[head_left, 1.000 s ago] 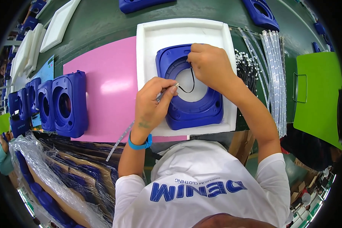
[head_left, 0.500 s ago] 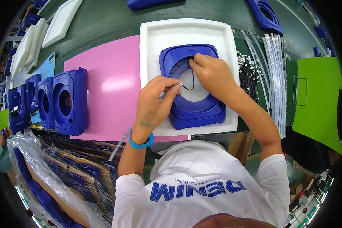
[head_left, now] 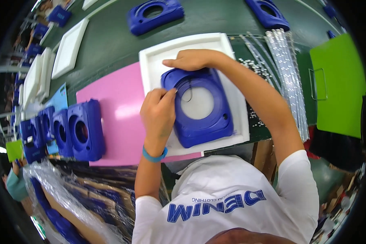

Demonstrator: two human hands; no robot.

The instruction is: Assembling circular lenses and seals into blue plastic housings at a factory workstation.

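Blue plastic housing (head_left: 199,107), a rounded square frame with a big round opening, lies flat in a white foam tray (head_left: 158,61) in the middle of the bench, and both hands are on it. The left hand (head_left: 158,112) has its fingers curled over the frame's left rim, pinched shut there, though what they pinch is hidden; the right hand (head_left: 191,59) rests on the far left corner with fingers closed flat on the plastic. A thin black wire (head_left: 188,94) loops inside the opening, so I judge the step to be seating that wire along the inner rim. The next move likely calls for steady pressure from the far hand while the near fingers press the lead into its groove without kinking it. Left of the tray lies a pink sheet (head_left: 118,101), and beyond that a row of like blue housings (head_left: 75,132) stands on edge. To the right are a bundle of pale strips (head_left: 286,61), a heap of small black wires (head_left: 256,67) and a green board (head_left: 339,85). White foam trays (head_left: 69,46) are stacked at far left.
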